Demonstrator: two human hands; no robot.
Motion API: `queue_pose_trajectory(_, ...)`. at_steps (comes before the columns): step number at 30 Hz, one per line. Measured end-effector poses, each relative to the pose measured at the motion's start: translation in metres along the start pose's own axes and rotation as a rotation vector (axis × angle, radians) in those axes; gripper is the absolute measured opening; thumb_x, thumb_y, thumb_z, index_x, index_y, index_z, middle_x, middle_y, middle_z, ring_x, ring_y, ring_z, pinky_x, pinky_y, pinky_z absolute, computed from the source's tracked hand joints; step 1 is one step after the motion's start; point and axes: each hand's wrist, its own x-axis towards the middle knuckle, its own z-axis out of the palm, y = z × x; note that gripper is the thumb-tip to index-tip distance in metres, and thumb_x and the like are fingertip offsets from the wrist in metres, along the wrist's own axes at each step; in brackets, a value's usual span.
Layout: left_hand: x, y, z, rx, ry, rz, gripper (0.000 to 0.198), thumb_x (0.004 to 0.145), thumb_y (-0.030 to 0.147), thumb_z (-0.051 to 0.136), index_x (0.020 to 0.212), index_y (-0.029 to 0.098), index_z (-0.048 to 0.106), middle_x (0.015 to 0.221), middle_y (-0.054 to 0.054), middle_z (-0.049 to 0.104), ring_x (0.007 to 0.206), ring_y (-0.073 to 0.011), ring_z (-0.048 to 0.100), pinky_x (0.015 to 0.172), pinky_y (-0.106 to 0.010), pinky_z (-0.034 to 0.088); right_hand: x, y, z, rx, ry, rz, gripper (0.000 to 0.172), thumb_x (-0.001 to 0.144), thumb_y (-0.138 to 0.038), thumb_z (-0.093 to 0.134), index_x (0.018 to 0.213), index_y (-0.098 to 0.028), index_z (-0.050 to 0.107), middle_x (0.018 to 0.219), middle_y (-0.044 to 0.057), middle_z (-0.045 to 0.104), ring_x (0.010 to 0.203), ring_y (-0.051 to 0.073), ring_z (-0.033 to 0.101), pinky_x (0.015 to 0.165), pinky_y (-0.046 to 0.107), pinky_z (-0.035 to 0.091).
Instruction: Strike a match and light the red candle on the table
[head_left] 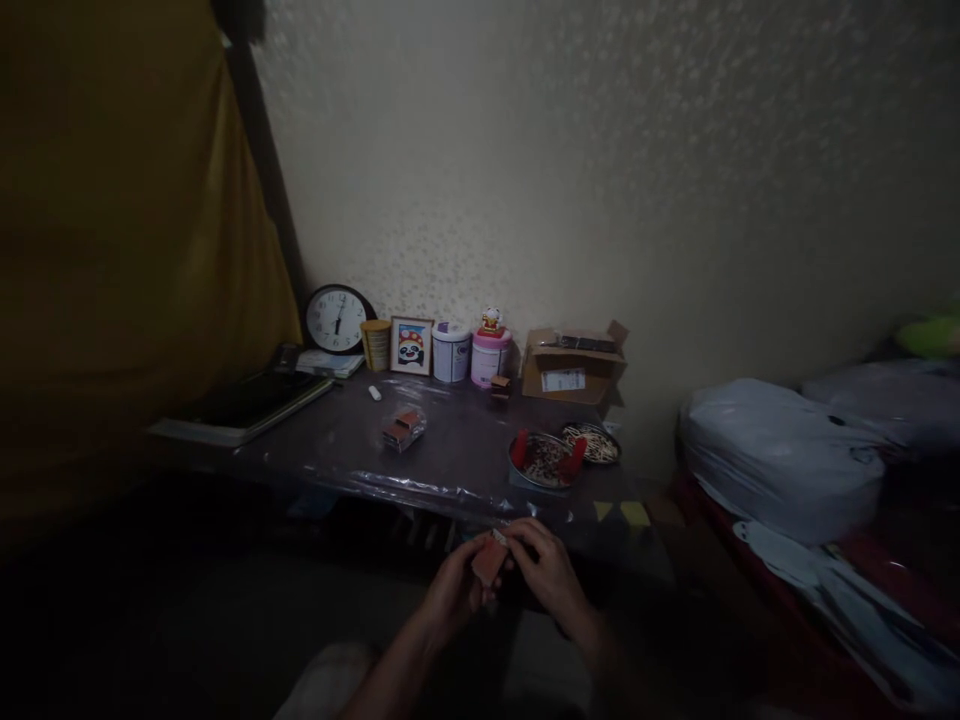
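Both hands meet low in the head view, just in front of the table's near edge. My left hand (pixel 457 583) is curled around a small reddish box (pixel 489 565), about matchbox size. My right hand (pixel 547 570) pinches the box's upper end with fingers pressed together. On the table beyond them stand a round tin (pixel 546 460) with red-tipped pieces in it and a dish of pale sticks (pixel 596 443). A clear plastic bag with small reddish boxes (pixel 403 428) lies mid-table.
A dark table covered in plastic film (pixel 450 455) runs along the wall. At its back stand a clock (pixel 336 318), a cup, a framed picture (pixel 411 345), two canisters and an open cardboard box (pixel 574 365). A book stack (pixel 244 405) lies left. Bagged bundles (pixel 780 455) sit right.
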Motion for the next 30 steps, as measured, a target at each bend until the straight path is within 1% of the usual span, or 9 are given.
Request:
queue_pose_trajectory(3, 0.003, -0.002, -0.002, 0.026, 0.04, 0.031, 0.026, 0.077, 0.028, 0.05, 0.094, 0.012, 0.06, 0.063, -0.004, 0.067, 0.038, -0.0095, 0.053, 0.035, -0.019, 0.034, -0.002, -0.003, 0.0, -0.046, -0.061, 0.005, 0.019, 0.086, -0.024, 0.046, 0.085, -0.023, 0.065, 0.086, 0.001, 0.061, 0.082, 0.014, 0.059, 0.075, 0.024, 0.045)
queue_pose_trajectory(9, 0.005, -0.004, -0.004, 0.073, 0.088, 0.058, 0.023, 0.076, 0.026, 0.05, 0.09, 0.012, 0.062, 0.057, -0.001, 0.064, 0.036, -0.0083, 0.051, 0.033, -0.018, 0.032, -0.003, -0.006, -0.003, -0.173, -0.151, -0.016, 0.022, 0.087, -0.021, 0.044, 0.092, -0.025, 0.065, 0.088, 0.002, 0.061, 0.082, 0.015, 0.059, 0.075, 0.024, 0.045)
queue_pose_trajectory(11, 0.005, -0.006, -0.005, 0.088, 0.094, 0.066, 0.023, 0.075, 0.025, 0.05, 0.088, 0.012, 0.063, 0.056, 0.0, 0.064, 0.035, -0.0073, 0.049, 0.033, -0.017, 0.032, -0.004, -0.007, -0.004, -0.209, -0.176, -0.024, 0.021, 0.087, -0.021, 0.044, 0.092, -0.025, 0.065, 0.087, 0.001, 0.06, 0.08, 0.014, 0.059, 0.073, 0.024, 0.045)
queue_pose_trajectory(19, 0.009, -0.008, -0.006, 0.157, 0.1, 0.052, 0.025, 0.072, 0.028, 0.051, 0.082, 0.01, 0.064, 0.05, 0.0, 0.06, 0.03, -0.0066, 0.043, 0.031, -0.018, 0.026, -0.007, -0.006, -0.007, -0.275, -0.21, -0.065, 0.017, 0.087, -0.02, 0.043, 0.081, -0.023, 0.058, 0.08, -0.001, 0.057, 0.073, 0.014, 0.057, 0.067, 0.024, 0.045)
queue_pose_trajectory(21, 0.01, -0.009, -0.008, 0.164, 0.103, 0.05, 0.025, 0.073, 0.029, 0.05, 0.082, 0.01, 0.063, 0.049, 0.001, 0.059, 0.03, -0.0064, 0.043, 0.031, -0.018, 0.026, -0.007, -0.006, -0.006, -0.272, -0.211, -0.076, 0.017, 0.088, -0.021, 0.042, 0.083, -0.023, 0.058, 0.081, 0.0, 0.057, 0.074, 0.014, 0.057, 0.068, 0.024, 0.045)
queue_pose_trajectory(24, 0.011, -0.01, -0.01, 0.16, 0.11, 0.053, 0.024, 0.073, 0.03, 0.051, 0.083, 0.012, 0.063, 0.049, 0.002, 0.058, 0.032, -0.0064, 0.044, 0.033, -0.018, 0.027, -0.008, -0.007, -0.006, -0.274, -0.222, -0.09, 0.021, 0.089, -0.02, 0.039, 0.093, -0.025, 0.059, 0.087, 0.001, 0.058, 0.08, 0.014, 0.058, 0.073, 0.024, 0.045)
queue_pose_trajectory(26, 0.011, -0.011, -0.012, 0.164, 0.115, 0.048, 0.023, 0.073, 0.031, 0.051, 0.082, 0.013, 0.062, 0.049, 0.002, 0.058, 0.033, -0.0066, 0.044, 0.033, -0.018, 0.027, -0.008, -0.006, -0.006, -0.288, -0.239, -0.094, 0.021, 0.089, -0.019, 0.04, 0.095, -0.026, 0.059, 0.089, 0.001, 0.058, 0.081, 0.014, 0.058, 0.073, 0.024, 0.045)
queue_pose_trajectory(30, 0.011, -0.012, -0.014, 0.185, 0.125, 0.032, 0.022, 0.073, 0.031, 0.052, 0.078, 0.012, 0.062, 0.046, 0.002, 0.057, 0.031, -0.0067, 0.042, 0.033, -0.019, 0.027, -0.009, -0.003, -0.006, -0.342, -0.256, -0.113, 0.018, 0.087, -0.017, 0.043, 0.085, -0.024, 0.059, 0.085, 0.0, 0.058, 0.077, 0.014, 0.059, 0.07, 0.023, 0.044)
